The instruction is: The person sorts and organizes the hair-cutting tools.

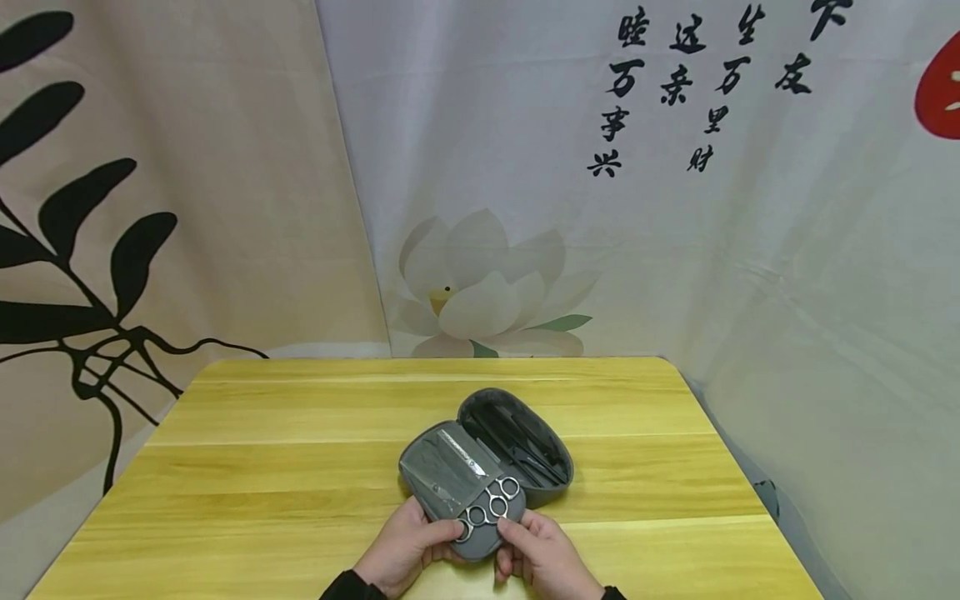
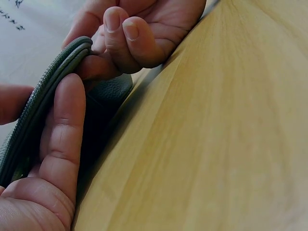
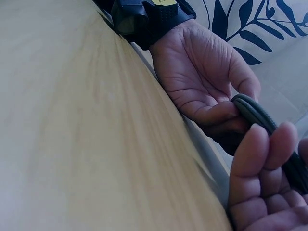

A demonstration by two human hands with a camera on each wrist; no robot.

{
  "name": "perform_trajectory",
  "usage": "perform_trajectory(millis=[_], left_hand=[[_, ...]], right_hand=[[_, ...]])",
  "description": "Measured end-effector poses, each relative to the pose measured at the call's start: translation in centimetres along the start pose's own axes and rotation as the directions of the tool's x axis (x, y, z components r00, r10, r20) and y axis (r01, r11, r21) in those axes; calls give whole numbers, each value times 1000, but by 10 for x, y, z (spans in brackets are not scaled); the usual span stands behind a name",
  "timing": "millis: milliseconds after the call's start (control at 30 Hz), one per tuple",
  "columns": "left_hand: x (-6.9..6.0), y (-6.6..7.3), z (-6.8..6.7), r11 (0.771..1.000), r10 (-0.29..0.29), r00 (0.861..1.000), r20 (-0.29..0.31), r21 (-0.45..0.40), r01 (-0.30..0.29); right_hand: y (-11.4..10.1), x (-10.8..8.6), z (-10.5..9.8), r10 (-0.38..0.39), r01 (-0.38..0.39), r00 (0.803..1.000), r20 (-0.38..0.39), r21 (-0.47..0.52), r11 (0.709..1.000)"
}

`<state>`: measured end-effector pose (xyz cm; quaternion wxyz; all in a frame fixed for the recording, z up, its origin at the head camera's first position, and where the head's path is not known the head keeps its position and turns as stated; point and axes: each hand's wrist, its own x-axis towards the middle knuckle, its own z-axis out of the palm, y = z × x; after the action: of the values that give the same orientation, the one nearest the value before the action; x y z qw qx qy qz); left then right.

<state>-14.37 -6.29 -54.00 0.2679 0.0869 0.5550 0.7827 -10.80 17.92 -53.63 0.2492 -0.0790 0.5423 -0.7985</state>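
Observation:
A grey zip case lies unfolded on the wooden table, its flap tilted toward me. Metal scissors are tucked into the flap's see-through pocket, finger rings sticking out; their blades are mostly hidden. With thumb on the inner face and fingers behind, my left hand grips the flap's near left edge. My right hand pinches the near right edge, thumb beside a scissor ring. Both wrist views show the flap's zipped rim between thumb and fingers. Dark slim tools lie in the deeper half.
The yellow wooden table extends around the case, its far edge close to a hanging cloth. Printed on the cloth are a lotus, dark leaves and black characters. A dark strap with a device sits on the left wrist.

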Motion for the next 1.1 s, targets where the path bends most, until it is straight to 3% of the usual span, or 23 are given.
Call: perform_trajectory(millis=[333,533,633,800,1100], left_hand=[[0,2,-1,1000,1,1000,-30,-27,-2],[2,4,-2,995,36,987,-154,-83,-49],[3,6,-2,990,60,967,-246,-111,-90],[5,10,-3,979,77,916,-393,-143,-143],[5,13,-6,971,94,835,-543,-134,-196]], right_hand=[[2,2,-3,1,0,1000,9,-13,1000],[5,3,-6,-54,56,997,50,-48,997],[5,2,-6,-66,68,996,58,-29,997],[3,2,-4,-56,57,998,41,-22,998],[1,1,-2,-27,27,1000,-5,-41,999]])
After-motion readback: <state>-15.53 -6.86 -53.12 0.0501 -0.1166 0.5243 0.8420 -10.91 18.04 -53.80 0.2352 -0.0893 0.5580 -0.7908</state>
